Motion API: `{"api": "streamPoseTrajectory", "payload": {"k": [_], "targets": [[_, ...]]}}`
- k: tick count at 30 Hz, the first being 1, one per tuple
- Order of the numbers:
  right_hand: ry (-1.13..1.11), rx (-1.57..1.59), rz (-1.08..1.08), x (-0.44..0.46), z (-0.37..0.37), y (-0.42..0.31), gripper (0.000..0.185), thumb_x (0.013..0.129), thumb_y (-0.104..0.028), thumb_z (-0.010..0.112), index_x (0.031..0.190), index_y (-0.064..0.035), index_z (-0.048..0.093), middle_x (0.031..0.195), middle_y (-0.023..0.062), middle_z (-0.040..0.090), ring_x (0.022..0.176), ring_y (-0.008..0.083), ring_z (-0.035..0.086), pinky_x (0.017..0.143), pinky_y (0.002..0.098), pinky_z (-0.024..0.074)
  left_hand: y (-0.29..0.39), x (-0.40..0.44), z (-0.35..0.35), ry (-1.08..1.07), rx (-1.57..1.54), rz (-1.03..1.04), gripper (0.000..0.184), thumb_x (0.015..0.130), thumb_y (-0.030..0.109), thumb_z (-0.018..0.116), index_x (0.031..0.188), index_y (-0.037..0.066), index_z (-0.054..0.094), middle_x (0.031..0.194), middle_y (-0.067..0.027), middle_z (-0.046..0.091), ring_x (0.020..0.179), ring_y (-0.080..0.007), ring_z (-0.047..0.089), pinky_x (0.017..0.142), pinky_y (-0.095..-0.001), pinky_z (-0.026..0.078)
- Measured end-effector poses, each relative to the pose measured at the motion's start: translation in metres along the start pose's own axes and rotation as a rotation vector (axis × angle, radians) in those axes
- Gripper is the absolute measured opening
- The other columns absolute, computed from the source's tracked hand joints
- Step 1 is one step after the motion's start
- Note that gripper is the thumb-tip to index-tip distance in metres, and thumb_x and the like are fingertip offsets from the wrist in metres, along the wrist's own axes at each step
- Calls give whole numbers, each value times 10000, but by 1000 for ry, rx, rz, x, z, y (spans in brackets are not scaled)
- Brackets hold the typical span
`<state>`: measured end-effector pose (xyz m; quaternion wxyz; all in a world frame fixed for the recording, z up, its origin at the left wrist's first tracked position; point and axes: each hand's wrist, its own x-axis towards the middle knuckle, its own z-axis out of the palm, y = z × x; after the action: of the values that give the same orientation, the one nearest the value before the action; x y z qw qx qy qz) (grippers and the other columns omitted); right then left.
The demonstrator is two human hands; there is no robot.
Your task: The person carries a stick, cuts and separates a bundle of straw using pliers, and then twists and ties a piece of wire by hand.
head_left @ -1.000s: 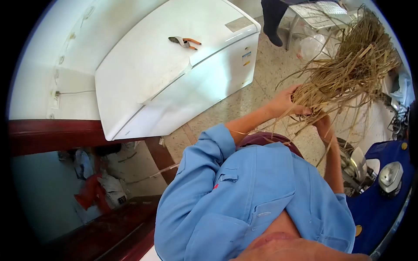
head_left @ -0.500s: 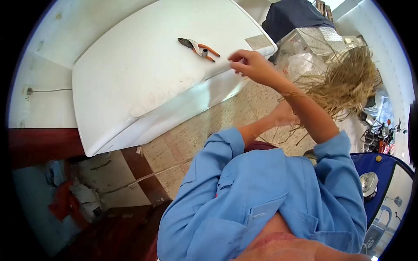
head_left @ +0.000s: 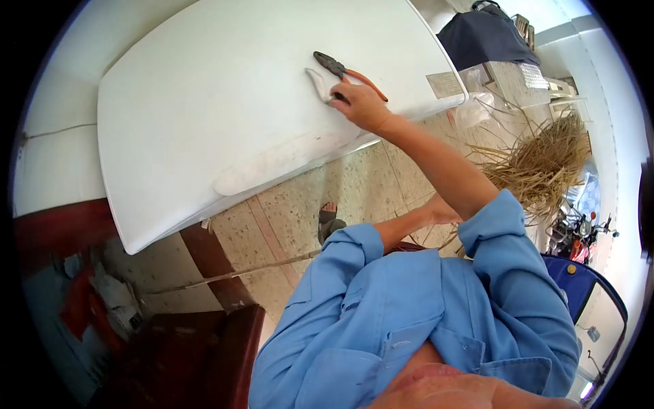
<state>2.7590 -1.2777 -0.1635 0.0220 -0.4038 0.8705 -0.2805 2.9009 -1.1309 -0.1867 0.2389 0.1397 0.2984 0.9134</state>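
My right hand [head_left: 359, 107] is over the white top [head_left: 225, 88], its fingers closed on a small curved, pale blade-like tool [head_left: 317, 85] with a dark tubular end. Pliers [head_left: 332, 65] with dark jaws and orange handles lie just beyond the fingers, one handle partly covered by the hand. My left hand [head_left: 443, 210] is lower, largely behind my right forearm. Its fingers are hidden, but a bundle of dry straw [head_left: 545, 163] extends from it to the right and moves along with it.
A dark cloth-covered item [head_left: 487, 37] and clear plastic bags [head_left: 473, 109] stand beyond the right edge. A red-brown bench [head_left: 197, 347] is at lower left. A foot in a sandal [head_left: 330, 215] shows on the tiled floor. Further right are a motorcycle [head_left: 582, 235] and a blue-framed mirror [head_left: 575, 279].
My right hand has moved forward onto the white top and taken hold of the curved tool, drawing it apart from the pliers. The whole view has shifted. The straw stays with my left hand.
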Motion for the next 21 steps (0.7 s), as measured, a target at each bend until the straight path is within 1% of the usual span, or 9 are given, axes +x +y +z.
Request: {"api": "streamPoseTrajectory", "payload": {"k": [2, 4, 6, 7, 9, 13, 16, 19, 21], "targets": [[12, 92, 14, 1, 10, -8, 153, 776, -188, 574, 861, -61, 560, 683, 147, 577, 697, 325, 563, 639, 392, 440, 9, -5, 1, -12, 24, -8, 567, 673, 231, 716, 1148, 28, 482, 1122, -97, 534, 1033, -194, 488, 806, -300, 429], [-107, 40, 103, 2, 3, -12, 243, 766, -243, 598, 945, -84, 554, 813, 137, 585, 777, 303, 558, 684, 374, 448, 17, -8, -2, -28, 49, -12, 578, 666, 213, 720, 1154, 26, 473, 1127, -102, 530, 1038, -199, 485, 819, -303, 424], [-73, -127, 8, 1, -14, -17, 410, 721, -290, 653, 1058, -95, 523, 932, 115, 568, 1012, 290, 472, 853, 379, 391, 17, -3, -11, -35, 410, 21, 599, 646, 204, 730, 1150, 14, 468, 1124, -112, 530, 1047, -198, 479, 833, -312, 419], [-87, -189, 71, 5, -24, -14, 564, 705, -376, 658, 1165, -117, 461, 1121, 116, 498, 1060, 293, 444, 866, 383, 392, 11, 0, -15, -42, 406, 19, 599, 646, 204, 730, 1150, 14, 468, 1124, -112, 530, 1047, -198, 479, 833, -312, 419], [2, -265, 184, 12, -31, -1, 565, 730, -359, 628, 1191, -90, 442, 1159, 159, 459, 1073, 325, 434, 898, 394, 377, -2, 8, -22, 13, 685, 179, 617, 621, 209, 747, 1136, 2, 479, 1116, -114, 532, 1046, -197, 476, 839, -313, 415], [-356, -336, 423, 12, -32, 7, 535, 762, -226, 568, 1230, -61, 369, 1173, 202, 437, 1105, 337, 416, 917, 404, 372, 28, -1, -19, -103, 266, 34, 643, 608, 247, 749, 1136, 0, 477, 1097, -103, 534, 1015, -214, 486, 850, -319, 403], [-285, -367, 401, 18, -15, 2, 335, 779, -123, 521, 1103, -67, 460, 1069, 158, 483, 1003, 304, 457, 856, 405, 407, 15, 1, -32, -85, 237, -13, 586, 636, 250, 725, 1114, 9, 485, 1053, -95, 537, 959, -203, 490, 801, -310, 407], [-348, -442, 571, 26, -17, -18, 439, 752, -133, 551, 1131, 49, 426, 1072, 192, 473, 1029, 315, 452, 775, 410, 453, 8, -5, -43, -59, 195, -74, 530, 663, 252, 701, 1092, 18, 494, 1009, -87, 539, 903, -192, 494, 752, -301, 411], [-277, -373, 645, 29, -5, -7, 486, 725, -203, 568, 1137, 21, 438, 1037, 168, 492, 917, 290, 515, 697, 407, 473, 11, -7, -49, -46, 190, -103, 493, 682, 254, 685, 1077, 23, 500, 980, -82, 541, 866, -185, 497, 719, -295, 413]]}}
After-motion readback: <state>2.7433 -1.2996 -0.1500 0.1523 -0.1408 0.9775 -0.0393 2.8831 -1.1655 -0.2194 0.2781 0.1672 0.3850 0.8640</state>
